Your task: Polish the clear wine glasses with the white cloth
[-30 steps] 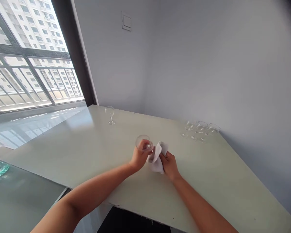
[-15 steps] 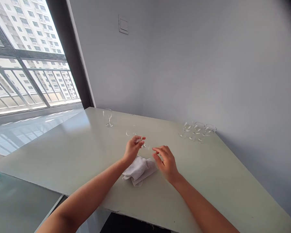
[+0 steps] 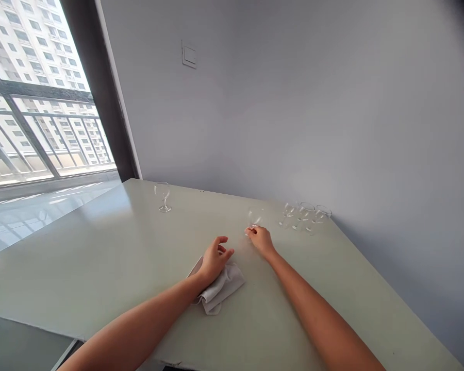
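Observation:
Pinched in my right hand (image 3: 260,238) is the stem of a clear wine glass (image 3: 256,214), its bowl upright above the fingers. The foot of that glass is mostly hidden by the hand, so I cannot tell whether it touches the table. My left hand (image 3: 215,257) holds nothing; its fingers are curved and apart, over a folded pale grey cloth (image 3: 227,288) that lies on the table. Part of the cloth is covered by the left hand and wrist.
Three wine glasses (image 3: 306,212) stand close together near the table's right back edge, by the wall. Another wine glass (image 3: 163,195) stands alone at the back left. The pale green table (image 3: 139,268) meets a grey wall, with a window at left.
The wine glass has passed from my left hand to my right hand and moved right. My left hand has let go and come back over the cloth. The view has shifted slightly.

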`<state>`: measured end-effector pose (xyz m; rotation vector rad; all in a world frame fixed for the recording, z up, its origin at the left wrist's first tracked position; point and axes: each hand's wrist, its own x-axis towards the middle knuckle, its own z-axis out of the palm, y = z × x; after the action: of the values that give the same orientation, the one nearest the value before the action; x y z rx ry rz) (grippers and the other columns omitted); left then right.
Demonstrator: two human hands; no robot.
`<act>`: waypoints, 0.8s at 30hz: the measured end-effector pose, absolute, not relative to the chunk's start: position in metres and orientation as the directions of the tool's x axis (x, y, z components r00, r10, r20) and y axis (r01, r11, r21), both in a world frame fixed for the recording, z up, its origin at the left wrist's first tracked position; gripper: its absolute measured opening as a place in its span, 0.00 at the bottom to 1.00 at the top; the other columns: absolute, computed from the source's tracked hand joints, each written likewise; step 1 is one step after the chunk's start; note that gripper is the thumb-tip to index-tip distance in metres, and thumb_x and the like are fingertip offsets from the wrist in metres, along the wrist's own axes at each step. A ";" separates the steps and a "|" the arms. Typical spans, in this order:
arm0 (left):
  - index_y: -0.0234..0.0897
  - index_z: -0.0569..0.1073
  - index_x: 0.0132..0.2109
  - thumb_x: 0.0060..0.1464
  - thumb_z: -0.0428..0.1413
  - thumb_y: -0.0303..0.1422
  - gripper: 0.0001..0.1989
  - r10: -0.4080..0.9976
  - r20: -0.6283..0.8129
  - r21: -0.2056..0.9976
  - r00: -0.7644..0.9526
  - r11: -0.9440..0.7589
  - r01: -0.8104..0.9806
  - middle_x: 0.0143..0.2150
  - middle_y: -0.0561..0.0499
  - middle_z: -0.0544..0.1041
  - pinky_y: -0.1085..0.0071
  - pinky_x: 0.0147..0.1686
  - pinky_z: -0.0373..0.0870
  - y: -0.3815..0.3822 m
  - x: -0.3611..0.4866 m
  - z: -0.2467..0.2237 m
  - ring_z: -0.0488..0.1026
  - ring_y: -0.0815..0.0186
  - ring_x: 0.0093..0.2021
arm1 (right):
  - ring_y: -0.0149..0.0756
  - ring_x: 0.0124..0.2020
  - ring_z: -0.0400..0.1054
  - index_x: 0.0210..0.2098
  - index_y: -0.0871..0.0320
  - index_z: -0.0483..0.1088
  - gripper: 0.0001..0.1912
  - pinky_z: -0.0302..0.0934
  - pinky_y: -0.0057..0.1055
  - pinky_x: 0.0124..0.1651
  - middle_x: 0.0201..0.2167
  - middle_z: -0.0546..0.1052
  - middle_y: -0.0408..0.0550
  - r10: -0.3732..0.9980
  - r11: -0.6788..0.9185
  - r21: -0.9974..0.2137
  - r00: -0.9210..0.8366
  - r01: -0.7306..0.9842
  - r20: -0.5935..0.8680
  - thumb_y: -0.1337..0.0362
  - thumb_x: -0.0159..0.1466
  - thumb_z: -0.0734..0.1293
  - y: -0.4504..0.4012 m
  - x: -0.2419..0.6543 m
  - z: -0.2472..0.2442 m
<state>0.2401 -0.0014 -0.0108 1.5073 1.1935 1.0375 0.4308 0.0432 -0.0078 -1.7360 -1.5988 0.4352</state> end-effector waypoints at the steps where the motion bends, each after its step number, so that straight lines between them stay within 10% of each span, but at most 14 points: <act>1: 0.39 0.67 0.47 0.48 0.53 0.38 0.18 0.982 0.064 0.963 0.180 -0.108 0.247 0.37 0.50 0.71 0.72 0.33 0.64 -0.001 0.241 -0.012 0.67 0.69 0.31 | 0.32 0.26 0.65 0.24 0.58 0.70 0.11 0.54 0.25 0.30 0.23 0.73 0.44 0.950 -0.006 -0.692 0.219 0.722 0.221 0.59 0.55 0.60 0.052 0.445 -0.010; 13: 0.41 0.65 0.45 0.49 0.50 0.32 0.14 0.974 0.139 0.963 0.177 -0.175 0.206 0.45 0.50 0.70 0.73 0.32 0.65 0.000 0.241 -0.018 0.67 0.71 0.32 | 0.37 0.28 0.66 0.24 0.58 0.70 0.10 0.53 0.29 0.29 0.25 0.73 0.49 0.825 -0.356 -0.642 0.551 0.678 0.124 0.59 0.53 0.62 0.110 0.513 -0.021; 24: 0.38 0.64 0.43 0.47 0.48 0.27 0.13 0.981 0.155 0.979 -0.116 -0.168 -0.112 0.40 0.49 0.70 0.74 0.28 0.66 0.017 0.233 -0.014 0.65 0.73 0.28 | 0.38 0.31 0.66 0.40 0.61 0.66 0.17 0.57 0.31 0.33 0.32 0.73 0.52 0.852 -0.186 -0.743 0.482 0.643 0.203 0.57 0.55 0.59 0.057 0.474 -0.004</act>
<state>0.2332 0.0168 -0.0143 1.1823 1.1139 1.4637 0.4737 0.0573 -0.0042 -1.9160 -1.2426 0.3255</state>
